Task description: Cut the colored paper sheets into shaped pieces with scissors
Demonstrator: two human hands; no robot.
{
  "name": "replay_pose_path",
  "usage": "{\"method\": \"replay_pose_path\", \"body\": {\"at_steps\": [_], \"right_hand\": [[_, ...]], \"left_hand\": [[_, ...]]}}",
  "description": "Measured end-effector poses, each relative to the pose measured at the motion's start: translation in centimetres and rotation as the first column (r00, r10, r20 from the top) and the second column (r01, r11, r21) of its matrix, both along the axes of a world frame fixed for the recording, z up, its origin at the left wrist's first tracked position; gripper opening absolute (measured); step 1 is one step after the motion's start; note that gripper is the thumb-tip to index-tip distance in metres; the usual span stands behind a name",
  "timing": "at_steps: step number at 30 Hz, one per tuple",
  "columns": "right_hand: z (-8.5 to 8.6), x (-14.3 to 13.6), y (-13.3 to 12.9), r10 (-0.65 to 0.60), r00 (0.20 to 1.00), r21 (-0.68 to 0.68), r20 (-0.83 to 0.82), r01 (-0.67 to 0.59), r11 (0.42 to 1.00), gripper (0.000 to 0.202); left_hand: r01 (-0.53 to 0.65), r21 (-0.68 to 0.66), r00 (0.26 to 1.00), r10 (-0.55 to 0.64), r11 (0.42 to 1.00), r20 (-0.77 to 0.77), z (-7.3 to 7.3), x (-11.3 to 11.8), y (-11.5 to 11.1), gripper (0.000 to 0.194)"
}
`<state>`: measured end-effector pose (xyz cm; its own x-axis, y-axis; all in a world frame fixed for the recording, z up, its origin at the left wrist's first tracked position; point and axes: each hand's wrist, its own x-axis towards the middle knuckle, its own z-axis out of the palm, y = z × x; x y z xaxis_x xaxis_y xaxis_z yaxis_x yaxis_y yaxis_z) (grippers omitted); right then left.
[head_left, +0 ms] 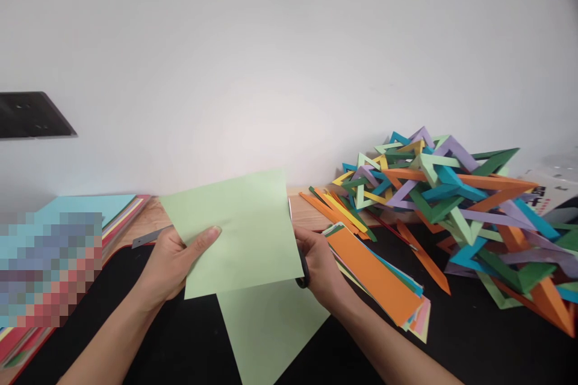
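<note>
A light green sheet of paper (248,222) is held up in front of me, tilted. My left hand (176,258) grips its left side, thumb on the front and fingers behind. At the right edge of the sheet, my right hand (320,264) is closed on scissors (303,271); a dark handle and a sliver of blade show, the rest hidden behind the paper. Below, a second light green piece of paper (271,331) extends down over the black mat (189,349). Whether the two pieces are joined cannot be seen.
Coloured paper is stacked (90,204) at left, partly pixelated. A metal ruler (151,237) lies behind my left hand. To the right are orange-topped paper strips (374,277), narrow offcuts (338,210) and a heap of folded paper stars (451,192). A wall (271,72) rises behind the desk.
</note>
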<state>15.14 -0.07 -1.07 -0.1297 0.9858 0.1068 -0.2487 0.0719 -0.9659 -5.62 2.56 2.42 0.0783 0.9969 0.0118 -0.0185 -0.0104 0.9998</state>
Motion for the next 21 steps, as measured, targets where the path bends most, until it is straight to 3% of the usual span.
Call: {"method": "replay_pose_path", "body": {"at_steps": [5, 10, 21], "right_hand": [[-0.2, 0.2, 0.4, -0.2, 0.98, -0.033, -0.007, 0.199, 0.979, 0.023], [0.0, 1.2, 1.0, -0.414, 0.908, 0.035, -0.061, 0.417, 0.908, 0.026], [1.3, 1.4, 0.4, -0.378, 0.925, 0.124, 0.029, 0.372, 0.92, 0.025]], "left_hand": [[0.031, -0.046, 0.998, -0.029, 0.998, 0.049, 0.2, 0.0, 0.1, 0.029], [0.019, -0.027, 0.999, -0.017, 0.999, 0.051, 0.2, 0.0, 0.1, 0.033], [0.003, 0.009, 1.0, -0.003, 1.0, -0.002, -0.1, -0.1, 0.2, 0.033]]}}
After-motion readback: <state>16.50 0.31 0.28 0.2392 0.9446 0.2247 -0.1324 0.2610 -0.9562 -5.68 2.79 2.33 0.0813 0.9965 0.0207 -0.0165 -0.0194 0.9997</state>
